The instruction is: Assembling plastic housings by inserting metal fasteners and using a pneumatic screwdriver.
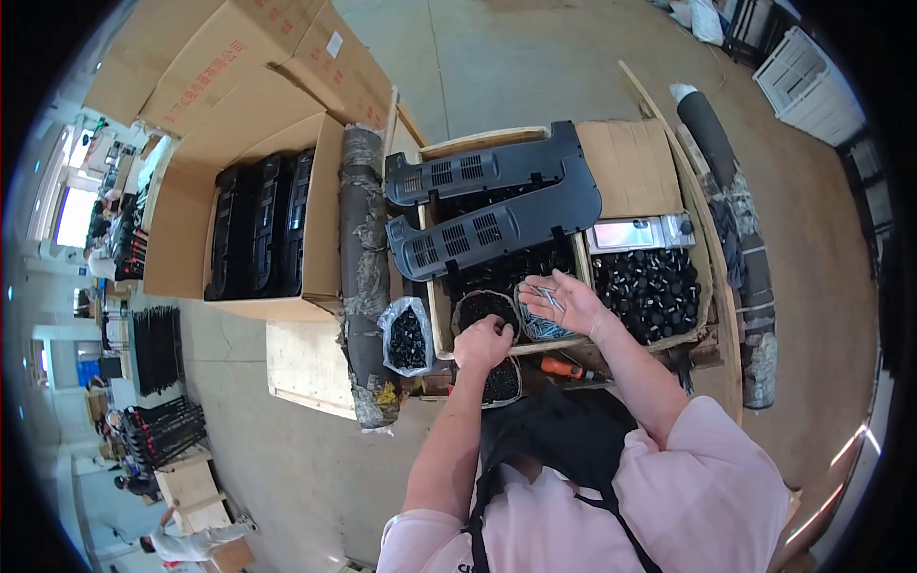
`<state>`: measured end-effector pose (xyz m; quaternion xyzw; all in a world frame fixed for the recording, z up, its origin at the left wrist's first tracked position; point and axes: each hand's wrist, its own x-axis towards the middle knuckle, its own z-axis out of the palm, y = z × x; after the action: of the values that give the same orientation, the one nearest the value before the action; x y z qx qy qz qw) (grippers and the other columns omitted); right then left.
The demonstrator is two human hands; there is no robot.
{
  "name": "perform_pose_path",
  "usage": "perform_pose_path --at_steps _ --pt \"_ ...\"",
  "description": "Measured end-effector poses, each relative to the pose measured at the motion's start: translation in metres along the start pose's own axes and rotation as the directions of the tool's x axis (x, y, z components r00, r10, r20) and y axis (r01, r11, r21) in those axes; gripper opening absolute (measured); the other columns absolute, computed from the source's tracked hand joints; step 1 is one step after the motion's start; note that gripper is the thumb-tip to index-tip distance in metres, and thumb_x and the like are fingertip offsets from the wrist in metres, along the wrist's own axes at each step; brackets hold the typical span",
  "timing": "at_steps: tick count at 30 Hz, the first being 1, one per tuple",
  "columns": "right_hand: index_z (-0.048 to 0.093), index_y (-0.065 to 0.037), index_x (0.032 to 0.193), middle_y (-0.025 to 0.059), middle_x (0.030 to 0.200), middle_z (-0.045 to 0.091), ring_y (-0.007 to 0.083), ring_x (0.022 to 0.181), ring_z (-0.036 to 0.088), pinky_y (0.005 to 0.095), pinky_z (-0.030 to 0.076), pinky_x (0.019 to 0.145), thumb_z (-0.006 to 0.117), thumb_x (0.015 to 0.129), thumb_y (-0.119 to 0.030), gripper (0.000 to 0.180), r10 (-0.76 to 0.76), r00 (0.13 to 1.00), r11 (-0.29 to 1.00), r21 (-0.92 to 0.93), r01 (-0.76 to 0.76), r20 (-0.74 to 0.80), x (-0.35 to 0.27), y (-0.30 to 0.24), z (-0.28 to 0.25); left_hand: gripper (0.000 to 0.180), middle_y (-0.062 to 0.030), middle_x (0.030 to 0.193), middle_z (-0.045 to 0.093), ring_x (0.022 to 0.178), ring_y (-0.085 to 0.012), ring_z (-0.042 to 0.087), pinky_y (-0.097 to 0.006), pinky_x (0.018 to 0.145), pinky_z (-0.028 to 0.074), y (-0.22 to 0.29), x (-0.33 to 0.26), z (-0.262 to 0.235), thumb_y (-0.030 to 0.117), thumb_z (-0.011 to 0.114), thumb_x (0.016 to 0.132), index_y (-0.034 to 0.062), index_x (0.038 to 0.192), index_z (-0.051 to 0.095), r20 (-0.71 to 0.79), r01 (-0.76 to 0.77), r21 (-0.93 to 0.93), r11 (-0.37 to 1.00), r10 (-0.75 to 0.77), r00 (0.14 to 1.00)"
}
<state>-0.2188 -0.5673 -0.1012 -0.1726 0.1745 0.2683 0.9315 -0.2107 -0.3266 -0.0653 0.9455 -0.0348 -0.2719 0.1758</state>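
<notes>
We see the left hand [482, 344] bent over a bag of small black parts [475, 309], fingers curled inward; we cannot tell whether they pinch anything. The right hand [570, 304] is turned palm up and loosely open, with silver screws [546, 298] lying on it, above a bag of screws [543, 328].

Just beyond both hands, two dark grey panels [458, 177] lie across a wooden tray [440, 329], covering part of the black pieces beneath. The left hand hides part of its bag's mouth. To the right of the right hand we see a heap of black knobs [651, 291], with a flat packet [630, 234] and a cardboard sheet [626, 167] beyond it. Left of the left hand are a clear bag [406, 339] of black pieces, one padded rail [363, 239] and an open carton [322, 234] with at least three black panels [256, 234].

We count two grey panels, one orange-handled tool [561, 368] below the right hand, and several screws on the palm, too bunched to number.
</notes>
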Motion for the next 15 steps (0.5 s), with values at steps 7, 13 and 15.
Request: perform_pose_path --at_steps 7,13,15 --pt "0.052 0.005 0.146 0.0208 0.142 0.062 0.0339 0.129 0.064 0.0425 0.057 0.104 0.041 0.112 -0.041 0.058 -0.025 0.999 0.998 0.062 0.023 0.032 -0.01 0.008 -0.002 0.039 -0.0046 0.112 0.079 0.108 -0.0294 0.073 -0.044 0.094 0.057 0.007 -0.012 0.002 0.05 0.06 0.094 0.0242 0.119 0.076 0.034 0.04 0.049 0.998 -0.042 0.999" --pt "0.062 -0.009 0.118 -0.0004 0.087 0.056 0.0094 0.066 0.046 0.0241 0.036 0.055 0.055 0.107 -0.016 0.014 -0.047 0.989 0.998 -0.058 0.04 -0.141 -0.01 0.019 -0.012 0.045 -0.0121 0.13 0.071 0.122 -0.0332 0.066 -0.045 0.105 0.052 0.001 0.007 -0.001 0.049 0.063 0.095 0.0208 0.128 0.071 0.183 0.161 0.025 0.987 -0.163 0.969" --pt "0.062 -0.009 0.118 0.0001 0.088 0.057 0.0096 0.064 0.046 0.0238 0.036 0.054 0.055 0.107 -0.017 0.015 -0.039 0.992 0.995 -0.093 0.027 -0.124 -0.01 0.023 -0.017 0.044 -0.0134 0.133 0.068 0.126 -0.0355 0.064 -0.046 0.105 0.052 -0.01 0.021 0.01 0.044 0.065 0.095 0.0185 0.131 0.068 0.095 0.109 0.018 0.994 -0.11 0.989"
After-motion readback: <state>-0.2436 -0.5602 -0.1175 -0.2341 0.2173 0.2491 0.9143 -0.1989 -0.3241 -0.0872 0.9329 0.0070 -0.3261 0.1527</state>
